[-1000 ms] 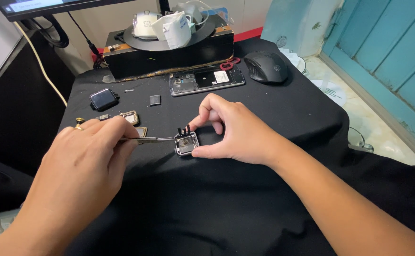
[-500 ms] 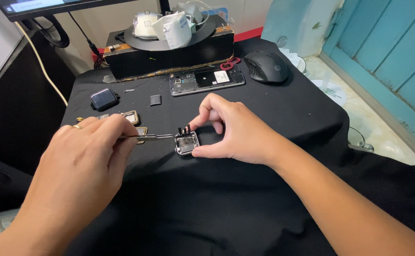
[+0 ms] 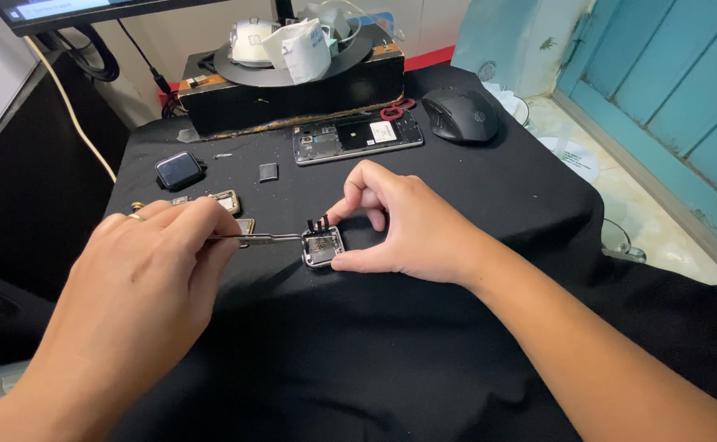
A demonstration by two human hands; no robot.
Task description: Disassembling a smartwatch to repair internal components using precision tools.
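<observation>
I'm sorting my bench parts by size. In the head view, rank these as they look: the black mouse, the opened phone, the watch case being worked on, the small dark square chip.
1. Opened phone
2. Black mouse
3. Watch case, though it lies nearer the camera
4. Dark square chip

Bare cloth [image 3: 358, 360] near; parts [image 3: 226, 200], phone [image 3: 357, 137] behind.

Matt black cloth [image 3: 358, 360] — shiny metal tweezers [image 3: 264, 238], metal watch case [image 3: 323, 247].
</observation>
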